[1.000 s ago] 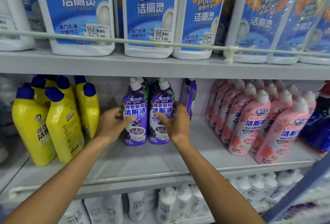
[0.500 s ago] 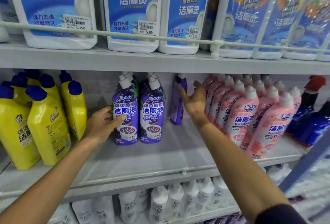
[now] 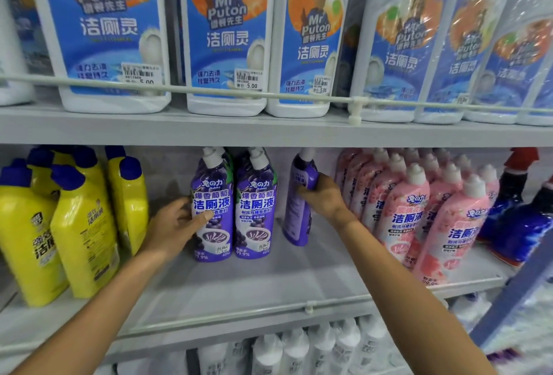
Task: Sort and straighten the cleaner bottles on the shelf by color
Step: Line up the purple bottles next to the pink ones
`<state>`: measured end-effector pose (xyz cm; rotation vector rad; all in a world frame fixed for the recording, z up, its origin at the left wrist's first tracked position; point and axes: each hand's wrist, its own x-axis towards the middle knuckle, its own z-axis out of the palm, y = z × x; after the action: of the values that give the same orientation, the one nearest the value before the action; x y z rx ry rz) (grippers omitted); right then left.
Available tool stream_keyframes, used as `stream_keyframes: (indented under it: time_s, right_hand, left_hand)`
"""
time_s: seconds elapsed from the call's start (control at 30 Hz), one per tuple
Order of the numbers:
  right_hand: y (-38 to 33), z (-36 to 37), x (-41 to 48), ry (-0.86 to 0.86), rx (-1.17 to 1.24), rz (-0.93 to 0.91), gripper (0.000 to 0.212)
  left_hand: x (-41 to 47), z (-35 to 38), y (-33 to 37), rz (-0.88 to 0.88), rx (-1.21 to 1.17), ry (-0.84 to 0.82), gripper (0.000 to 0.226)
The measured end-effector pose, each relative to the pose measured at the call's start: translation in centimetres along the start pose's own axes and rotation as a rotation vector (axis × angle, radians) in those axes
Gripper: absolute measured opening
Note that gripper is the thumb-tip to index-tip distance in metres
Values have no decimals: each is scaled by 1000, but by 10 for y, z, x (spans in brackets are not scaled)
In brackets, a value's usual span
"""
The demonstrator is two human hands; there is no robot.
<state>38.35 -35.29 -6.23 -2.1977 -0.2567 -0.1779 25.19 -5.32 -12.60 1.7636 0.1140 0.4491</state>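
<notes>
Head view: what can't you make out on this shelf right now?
All in the head view:
- Lone purple bottle: turned side-on, right hand grips its middle; front label unreadable.
- Left purple bottle: left hand covers its left side; fingers behind hidden.
- Blue bottles: blurred, cut by the right edge.
- White bottles below: blurred, cut by the bottom edge; labels illegible.

Bare shelf (image 3: 299, 282) front open; yellow bottles (image 3: 83, 225) left, pink bottles (image 3: 419, 213) right.
</notes>
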Motion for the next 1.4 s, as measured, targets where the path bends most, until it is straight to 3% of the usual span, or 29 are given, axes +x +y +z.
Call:
stream_keyframes:
  time_s: [0.1, 0.27, 0.37, 0.5, 0.57, 0.73, 0.77, 0.93, 1.03, 1.13, 1.2, 1.27, 1.4]
  right_hand:
    - [-2, -10, -37, -47, 62, -79, 23]
    - [-15, -29, -56, -318, 397, -197, 43]
    - [-11, -26, -56, -264, 394, -193, 52]
    - [-18, -2, -69, 40, 363, -124, 69]
    - [-25, 3, -77, 100, 332, -137, 67]
    - [-13, 1, -101, -197, 352, -170, 70]
    - [-9, 2, -105, -189, 343, -167, 70]
    - [-18, 32, -117, 187, 104, -125, 81]
    - [-41, 57, -121, 259, 61, -58, 81]
    - [-48, 79, -126, 329, 15, -95, 97]
    - [-41, 82, -129, 302, 68, -130, 93]
    - [-32, 75, -129, 236, 142, -131, 73]
    - [-37, 72, -125, 257, 120, -101, 55]
  left_hand:
    - [0, 0, 1, -5, 1, -6, 34]
    - [-3, 1, 6, -19, -21, -10, 24]
    - [-5, 2, 9, -28, -22, -5, 21]
    - [-7, 3, 11, -28, -7, -1, 20]
    - [-7, 3, 11, -32, -2, 7, 19]
    - [-9, 1, 12, -23, 58, 19, 20]
    - [-9, 1, 13, -23, 67, 24, 21]
    - [-13, 5, 12, -19, 113, 62, 40]
    - [-15, 8, 14, -10, 133, 75, 45]
    - [-15, 9, 16, -10, 139, 78, 34]
    - [-15, 7, 14, -17, 146, 63, 39]
    - [-15, 6, 10, -38, 139, 58, 50]
    - [-13, 11, 8, -30, 131, 92, 43]
